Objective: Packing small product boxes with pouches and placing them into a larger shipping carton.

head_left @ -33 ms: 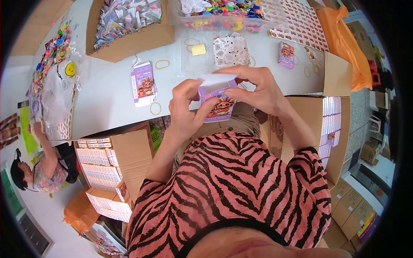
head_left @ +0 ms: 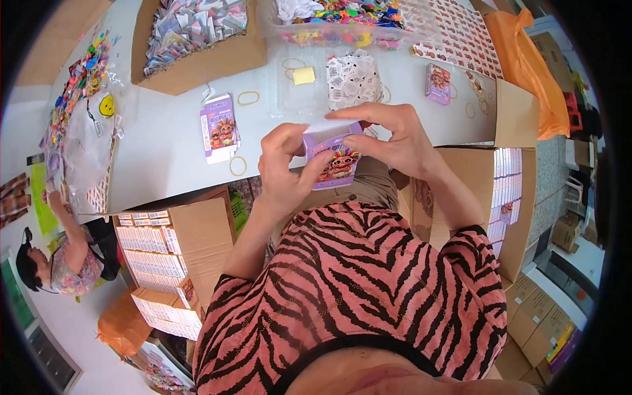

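Note:
A small purple cardboard box (head_left: 337, 166) with cartoon figures on its front is held up in front of my waist. My left hand (head_left: 284, 164) grips its left side, thumb on the front panel. With my right hand (head_left: 392, 135) I hold its top right corner, thumb at the front edge and fingers on the pale top flap (head_left: 329, 122). The top stands partly open, and its inside is mostly hidden. On the table, a flattened purple carton (head_left: 220, 128) lies to the left, and another small purple box (head_left: 438, 84) to the right.
A carton of folded packets (head_left: 197, 72) and a clear tub of colourful trinkets (head_left: 349, 33) stand at the back. Rubber bands (head_left: 237, 166) lie about. Cartons packed with small boxes flank me, left (head_left: 155, 257) and right (head_left: 507, 191). Another person (head_left: 66, 263) is at far left.
The pale top flap has tipped down slightly, and my right fingers have shifted a little with it. The box stays in both hands.

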A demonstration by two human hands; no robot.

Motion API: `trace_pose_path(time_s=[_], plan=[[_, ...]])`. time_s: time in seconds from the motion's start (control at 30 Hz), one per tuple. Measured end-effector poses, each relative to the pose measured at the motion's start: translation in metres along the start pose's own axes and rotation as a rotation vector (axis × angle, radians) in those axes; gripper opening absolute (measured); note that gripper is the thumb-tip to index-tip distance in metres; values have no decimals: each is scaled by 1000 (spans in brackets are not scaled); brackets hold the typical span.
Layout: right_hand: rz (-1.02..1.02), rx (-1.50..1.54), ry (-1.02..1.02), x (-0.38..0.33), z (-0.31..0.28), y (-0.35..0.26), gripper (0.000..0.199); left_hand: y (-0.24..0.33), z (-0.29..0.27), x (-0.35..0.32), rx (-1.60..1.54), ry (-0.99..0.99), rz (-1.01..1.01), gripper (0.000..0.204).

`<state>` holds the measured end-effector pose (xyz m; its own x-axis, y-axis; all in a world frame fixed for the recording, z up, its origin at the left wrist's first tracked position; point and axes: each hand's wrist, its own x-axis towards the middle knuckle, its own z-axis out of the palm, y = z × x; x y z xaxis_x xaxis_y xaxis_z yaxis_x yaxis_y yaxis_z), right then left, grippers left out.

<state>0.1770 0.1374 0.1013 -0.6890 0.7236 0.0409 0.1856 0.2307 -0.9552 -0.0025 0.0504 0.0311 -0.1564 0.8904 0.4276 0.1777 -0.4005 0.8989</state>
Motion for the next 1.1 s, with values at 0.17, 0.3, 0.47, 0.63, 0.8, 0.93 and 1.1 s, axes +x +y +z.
trace_pose_path(time_s=[0.17,0.3,0.47,0.63,0.8,0.93,1.1], plan=[[-336,-159,79,-9,13,18,24,10,9,-4,-175,66,-106,60],[-344,-172,188,-10,16,20,25,15,10,-1,-343,-85,-401,57],[-298,-127,121,-9,14,19,20,2,21,-6,-401,-125,-555,42],[-75,-25,-38,-8,-7,13,19,1,16,-5,-277,-225,-517,41],[2,-16,-124,-4,-9,0,18,2,14,-5,-153,-260,-476,41],[-43,-93,-81,-8,-3,3,18,8,12,-7,-130,-277,-507,41],[16,-89,-93,-11,-2,4,15,13,12,-13,-104,-341,-587,47]])
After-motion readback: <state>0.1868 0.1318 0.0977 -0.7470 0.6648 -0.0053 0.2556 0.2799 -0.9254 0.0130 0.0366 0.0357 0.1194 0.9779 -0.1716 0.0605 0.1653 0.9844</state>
